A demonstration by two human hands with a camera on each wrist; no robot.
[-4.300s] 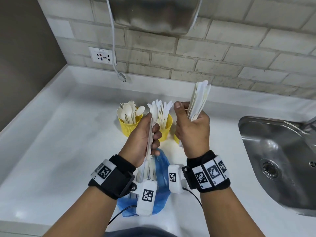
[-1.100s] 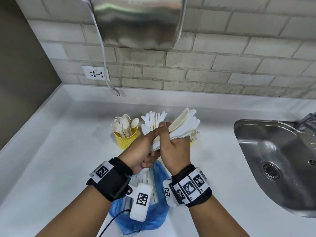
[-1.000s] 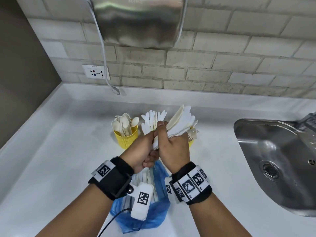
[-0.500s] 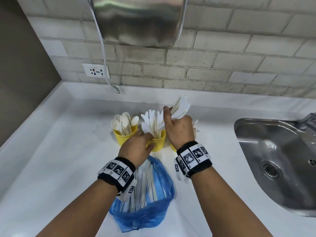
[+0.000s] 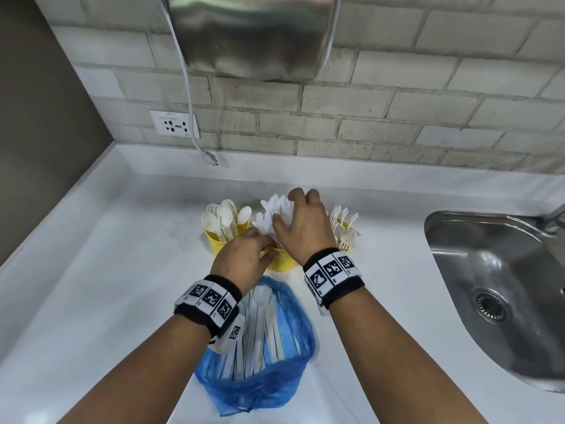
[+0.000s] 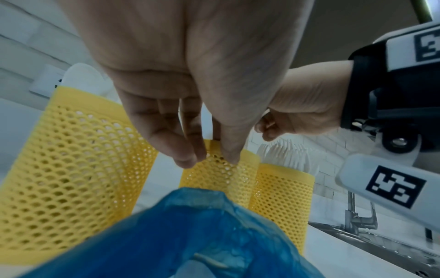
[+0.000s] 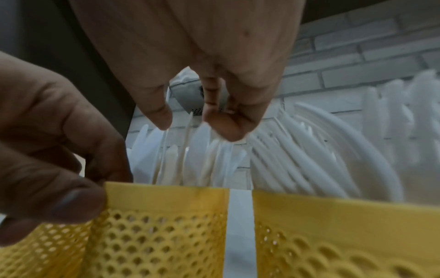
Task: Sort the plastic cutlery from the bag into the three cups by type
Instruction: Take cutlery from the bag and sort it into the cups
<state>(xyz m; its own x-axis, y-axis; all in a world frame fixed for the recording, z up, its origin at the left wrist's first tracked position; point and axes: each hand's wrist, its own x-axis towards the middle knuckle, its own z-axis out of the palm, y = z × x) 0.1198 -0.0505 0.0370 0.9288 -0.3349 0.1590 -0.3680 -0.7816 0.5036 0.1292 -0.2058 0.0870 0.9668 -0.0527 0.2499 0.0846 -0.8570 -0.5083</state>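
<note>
Three yellow mesh cups stand in a row: the left cup (image 5: 214,240) holds spoons (image 5: 223,214), the middle cup (image 5: 282,263) knives (image 5: 269,215), the right cup (image 5: 347,229) forks (image 5: 341,215). My left hand (image 5: 269,250) pinches the near rim of the middle cup (image 6: 214,175), thumb and fingers on the mesh. My right hand (image 5: 290,209) hovers over that cup, fingers spread and loosely bent, fingertips (image 7: 226,127) touching the knife tops (image 7: 202,159). The blue bag (image 5: 275,377) lies open under my left wrist with white cutlery (image 5: 260,316) inside.
A steel sink (image 5: 489,286) is sunk into the white counter at the right, its tap (image 6: 357,216) behind. A steel wall unit (image 5: 253,35) hangs above; its cable plug (image 5: 211,159) dangles near a socket (image 5: 174,123).
My right hand brought the bunch of knives down into the middle cup and loosened its grip. My left hand left the bunch and took hold of that cup's rim.
</note>
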